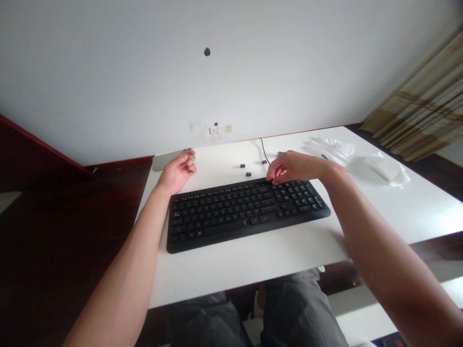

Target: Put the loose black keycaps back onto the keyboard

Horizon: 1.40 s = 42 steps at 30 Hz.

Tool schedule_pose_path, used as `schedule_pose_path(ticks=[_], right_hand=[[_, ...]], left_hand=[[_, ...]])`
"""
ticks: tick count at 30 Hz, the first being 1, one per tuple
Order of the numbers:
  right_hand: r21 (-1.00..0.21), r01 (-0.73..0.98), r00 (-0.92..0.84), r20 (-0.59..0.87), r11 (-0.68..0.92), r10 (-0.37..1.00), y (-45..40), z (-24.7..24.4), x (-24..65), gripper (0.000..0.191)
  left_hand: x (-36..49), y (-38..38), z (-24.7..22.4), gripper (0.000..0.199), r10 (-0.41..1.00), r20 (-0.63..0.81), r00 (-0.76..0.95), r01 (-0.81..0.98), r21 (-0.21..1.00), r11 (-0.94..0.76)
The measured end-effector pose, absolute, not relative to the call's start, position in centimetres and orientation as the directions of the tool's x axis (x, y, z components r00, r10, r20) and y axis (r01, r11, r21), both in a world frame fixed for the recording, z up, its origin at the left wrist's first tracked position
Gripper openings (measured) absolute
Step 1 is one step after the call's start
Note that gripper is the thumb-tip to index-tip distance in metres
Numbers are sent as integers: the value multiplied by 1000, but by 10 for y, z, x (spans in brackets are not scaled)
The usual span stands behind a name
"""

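Note:
A black keyboard (224, 212) lies on the white table (253, 270), a little tilted to my view. My right hand (289, 167) is over its top edge, right of the middle, with fingers bent down and their tips close together at the keys. Whatever those fingertips may hold is too small to make out. Beyond the keyboard's upper left corner, my left hand (178, 171) rests palm up, fingers loosely curled and apart, nothing in it. Small black keycaps (248, 174) lie behind the keyboard, one of them (264, 162) near my right hand.
A grey-green object (162, 161) lies at the table's back left corner, partly behind my left hand. A dark cable (265, 152) runs to the back edge. Clear plastic bags (387, 169) lie on the right. Wall sockets (220, 129) are behind the table.

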State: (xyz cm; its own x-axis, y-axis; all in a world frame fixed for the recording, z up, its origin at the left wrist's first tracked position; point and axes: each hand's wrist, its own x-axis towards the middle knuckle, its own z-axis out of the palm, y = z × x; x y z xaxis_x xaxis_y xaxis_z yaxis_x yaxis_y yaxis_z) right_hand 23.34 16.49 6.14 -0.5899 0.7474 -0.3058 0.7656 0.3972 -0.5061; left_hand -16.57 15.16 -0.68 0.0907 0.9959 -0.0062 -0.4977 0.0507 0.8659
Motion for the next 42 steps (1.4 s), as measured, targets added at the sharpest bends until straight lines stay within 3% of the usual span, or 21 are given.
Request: schedule_pose_path(ticks=[22, 42], right_hand=[[-565, 766, -558, -346, 308, 754, 170, 59, 239, 31], [-471, 778, -584, -300, 414, 755, 161, 63, 234, 21]], left_hand=[[-166, 151, -6, 14, 996, -15, 84, -494, 868, 55], [-169, 154, -10, 17, 993, 1, 118, -509, 859, 60]])
